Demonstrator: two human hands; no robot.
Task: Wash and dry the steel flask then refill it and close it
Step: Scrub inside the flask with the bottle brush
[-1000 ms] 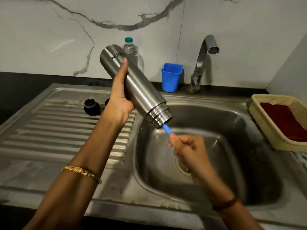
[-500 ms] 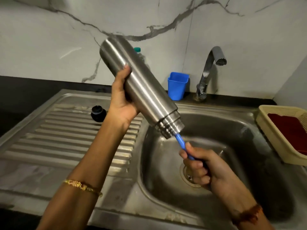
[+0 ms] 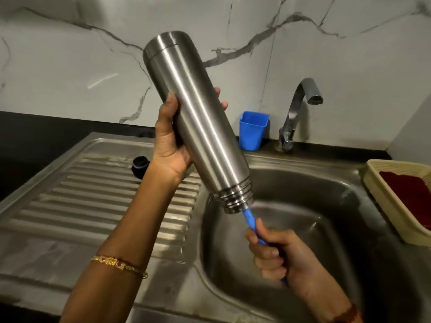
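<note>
My left hand point(image 3: 171, 138) grips the steel flask point(image 3: 198, 117) around its middle and holds it tilted, mouth down, above the sink basin point(image 3: 314, 229). A blue brush handle point(image 3: 250, 221) sticks out of the threaded mouth; its head is hidden inside the flask. My right hand point(image 3: 277, 255) grips that handle just below the mouth. The flask's black cap point(image 3: 140, 165) lies on the ribbed draining board point(image 3: 81, 201), behind my left wrist.
A steel tap point(image 3: 300, 103) stands at the back of the sink with no water running. A blue plastic cup point(image 3: 253, 130) sits beside it. A cream basket point(image 3: 382, 199) holding a dark red cloth is at the right edge.
The flask has risen and tilted more upright, now hiding the plastic bottle behind it. My right hand has drawn more of the blue handle out and moved lower.
</note>
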